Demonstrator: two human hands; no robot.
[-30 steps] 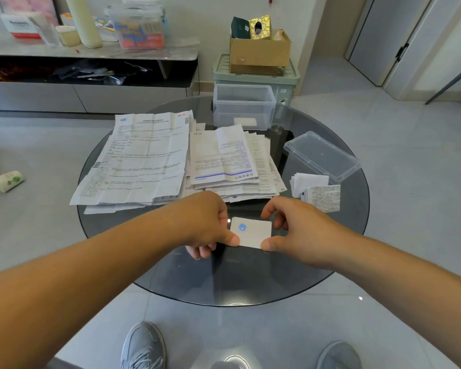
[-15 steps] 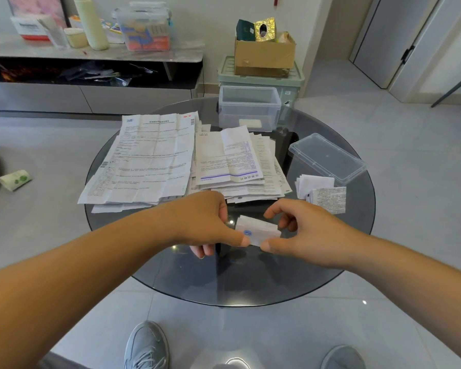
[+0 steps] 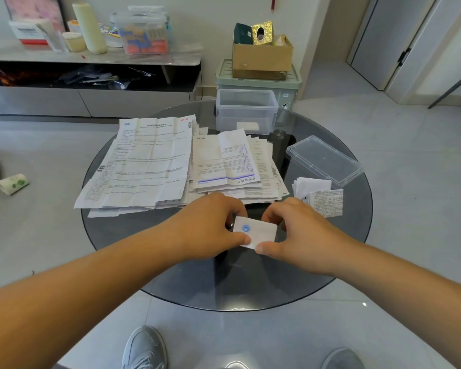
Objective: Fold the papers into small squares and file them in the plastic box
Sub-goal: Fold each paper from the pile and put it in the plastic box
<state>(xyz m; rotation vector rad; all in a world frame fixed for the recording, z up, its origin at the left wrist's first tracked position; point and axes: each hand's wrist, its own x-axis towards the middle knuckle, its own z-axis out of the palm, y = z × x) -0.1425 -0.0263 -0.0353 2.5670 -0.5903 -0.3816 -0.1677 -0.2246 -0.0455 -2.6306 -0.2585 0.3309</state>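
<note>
a: where's the paper?
b: over the near surface. my left hand and right hand both pinch it, fingers curled on its edges.
a: the box?
b: far side, behind the sheets, well apart from it.

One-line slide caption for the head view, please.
The left hand and right hand pinch a folded paper square with a blue logo over the glass table, unfolded leaflets stacked behind.

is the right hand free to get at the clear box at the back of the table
Probably not yet: the right hand pinches the folded paper together with the left hand. The path to the clear box looks open.
</note>
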